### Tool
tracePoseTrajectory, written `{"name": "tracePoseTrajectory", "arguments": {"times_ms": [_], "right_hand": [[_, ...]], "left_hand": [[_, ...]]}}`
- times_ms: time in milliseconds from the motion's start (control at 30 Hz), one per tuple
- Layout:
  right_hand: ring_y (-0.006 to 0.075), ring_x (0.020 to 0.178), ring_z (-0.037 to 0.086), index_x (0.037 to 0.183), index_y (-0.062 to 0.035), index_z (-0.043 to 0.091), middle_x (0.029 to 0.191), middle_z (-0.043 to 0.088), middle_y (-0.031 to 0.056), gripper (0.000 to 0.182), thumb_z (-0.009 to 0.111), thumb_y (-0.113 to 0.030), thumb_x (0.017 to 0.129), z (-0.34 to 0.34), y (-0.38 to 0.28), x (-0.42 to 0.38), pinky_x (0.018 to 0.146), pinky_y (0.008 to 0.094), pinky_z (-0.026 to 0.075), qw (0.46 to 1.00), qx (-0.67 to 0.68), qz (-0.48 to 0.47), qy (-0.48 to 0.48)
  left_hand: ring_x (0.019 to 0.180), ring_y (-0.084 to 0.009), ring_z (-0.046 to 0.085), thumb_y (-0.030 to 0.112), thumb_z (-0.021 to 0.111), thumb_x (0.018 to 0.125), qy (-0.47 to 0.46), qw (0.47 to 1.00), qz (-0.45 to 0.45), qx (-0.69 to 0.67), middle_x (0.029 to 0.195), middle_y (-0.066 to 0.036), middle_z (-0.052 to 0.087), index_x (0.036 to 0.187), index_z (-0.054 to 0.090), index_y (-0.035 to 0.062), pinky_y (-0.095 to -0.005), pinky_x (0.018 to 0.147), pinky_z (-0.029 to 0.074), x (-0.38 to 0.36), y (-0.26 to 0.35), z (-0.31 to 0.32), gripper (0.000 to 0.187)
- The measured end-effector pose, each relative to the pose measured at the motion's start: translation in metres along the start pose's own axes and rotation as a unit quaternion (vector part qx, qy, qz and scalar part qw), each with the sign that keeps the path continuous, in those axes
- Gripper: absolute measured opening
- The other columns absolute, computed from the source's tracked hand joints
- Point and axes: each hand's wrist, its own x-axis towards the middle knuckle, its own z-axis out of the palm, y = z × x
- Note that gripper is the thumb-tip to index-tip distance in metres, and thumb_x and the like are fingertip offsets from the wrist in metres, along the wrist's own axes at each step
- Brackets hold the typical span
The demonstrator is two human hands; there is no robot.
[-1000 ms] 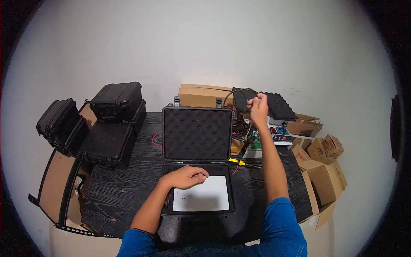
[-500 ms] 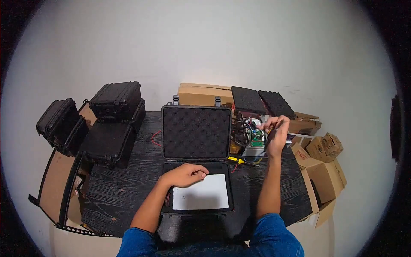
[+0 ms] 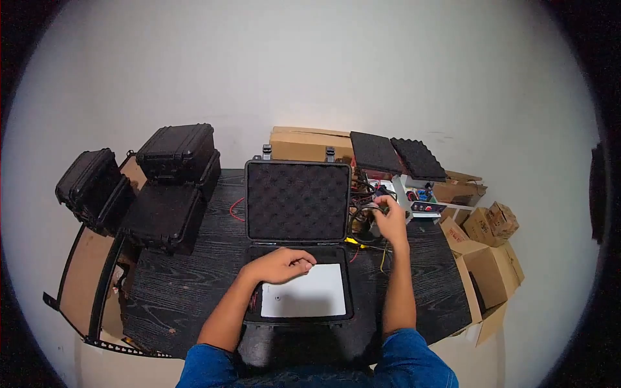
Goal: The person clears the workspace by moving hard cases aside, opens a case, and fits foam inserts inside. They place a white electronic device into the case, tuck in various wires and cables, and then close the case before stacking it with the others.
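Note:
An open black case (image 3: 298,163) with a foam-lined lid stands at the middle of the dark table. In its base lies a white panel (image 3: 307,297) with a small round mark near its left side. My left hand (image 3: 279,266) rests over the panel's upper left corner, fingers curled together; anything inside them is hidden. To the right of the lid, my right hand (image 3: 391,220) pinches at a tangle of dark cables (image 3: 363,210). Behind and right of it sits a white-framed device (image 3: 428,207) with exposed electronics. A yellow-handled tool (image 3: 354,241) lies beside the case, partly under cables.
Several closed black cases (image 3: 174,152) are stacked at the left. Foam sheets (image 3: 376,152) and a flat cardboard box (image 3: 310,143) stand at the back. Open cardboard boxes (image 3: 488,275) are beyond the table's right edge. A red wire (image 3: 237,209) lies left of the lid.
My right hand has moved left and slightly down to the cables. The white-framed device now stands farther right, turned to show its front panel. My left hand has stayed put.

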Motion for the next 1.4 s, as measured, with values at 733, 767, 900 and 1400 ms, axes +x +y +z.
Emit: {"name": "tracePoseTrajectory", "arguments": {"times_ms": [733, 767, 900, 1400], "right_hand": [[0.0229, 0.098, 0.065, 0.125, 0.0045, 0.066, 0.14, 0.057, 0.0199, 0.062, 0.033, -0.047, 0.114, -0.025, -0.099, -0.046, 0.107, 0.0568, 0.051, 0.768, 0.628, -0.098, -0.073], [0.0219, 0.097, 0.065, 0.129, 0.0027, 0.067, 0.141, 0.058, 0.0185, 0.061, 0.035, -0.048, 0.113, -0.019, -0.098, -0.046, 0.107, 0.0572, 0.051, 0.781, 0.614, -0.098, -0.069], [0.0225, 0.11, 0.064, 0.139, 0.0074, 0.059, 0.152, 0.05, 0.0157, 0.066, 0.05, -0.05, 0.108, -0.01, -0.094, -0.046, 0.11, 0.0583, 0.049, 0.832, 0.539, -0.091, -0.093], [0.0107, 0.073, 0.062, 0.095, -0.006, 0.06, 0.081, 0.053, -0.0029, 0.024, 0.081, -0.015, 0.09, -0.099, -0.026, -0.028, 0.073, 0.0274, 0.055, 0.938, 0.343, 0.035, -0.043]], "left_hand": [[0.146, -0.0375, 0.045, 0.026, 0.07, 0.096, -0.097, 0.983, 0.146, 0.061, 0.158, -0.022, 0.049, 0.155, 0.048, 0.0022, -0.047, 0.123, 0.033, 0.0, -0.009, 0.008, 0.067], [0.148, -0.038, 0.043, 0.024, 0.071, 0.094, -0.146, 0.973, 0.173, 0.047, 0.159, -0.021, 0.047, 0.156, 0.046, 0.0031, -0.0475, 0.124, 0.031, 0.001, -0.011, 0.007, 0.07], [0.148, -0.0373, 0.044, 0.019, 0.076, 0.088, -0.158, 0.971, 0.172, -0.05, 0.16, -0.017, 0.048, 0.157, 0.048, 0.0071, -0.0487, 0.124, 0.031, -0.007, 0.025, 0.003, 0.075], [0.079, -0.0253, 0.073, 0.032, 0.044, 0.114, 0.088, 0.899, 0.133, -0.408, 0.06, -0.002, 0.06, 0.111, 0.064, 0.002, -0.0507, 0.111, 0.047, -0.015, 0.027, 0.004, 0.036]]}}
